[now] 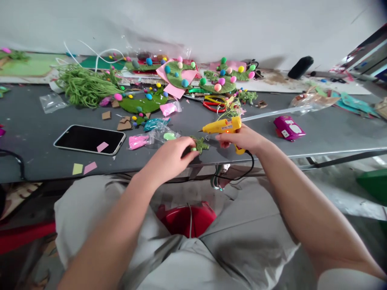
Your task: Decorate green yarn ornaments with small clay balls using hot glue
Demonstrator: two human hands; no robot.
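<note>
In my right hand (pixel 242 139) is a yellow hot glue gun (pixel 222 126), its nozzle pointing left and a red light glowing on its side. A long clear glue stick (pixel 272 113) sticks out of its back. My left hand (pixel 173 157) pinches a small green fuzzy piece (pixel 200 145) at the table's front edge, just below the nozzle. A pale green bit shows by the left fingertips; the thumb and fingers partly hide what they hold. A black cord (pixel 252 163) hangs from the gun's handle.
A phone (pixel 90 139) lies to the left. Small bags of pink clay (pixel 139 141) and teal clay (pixel 155 124) sit near my left hand. Behind are green strands (pixel 87 86), pom-pom-covered leaf shapes (pixel 145 102) and red-handled pliers (pixel 213 106). A purple packet (pixel 289 128) is at right.
</note>
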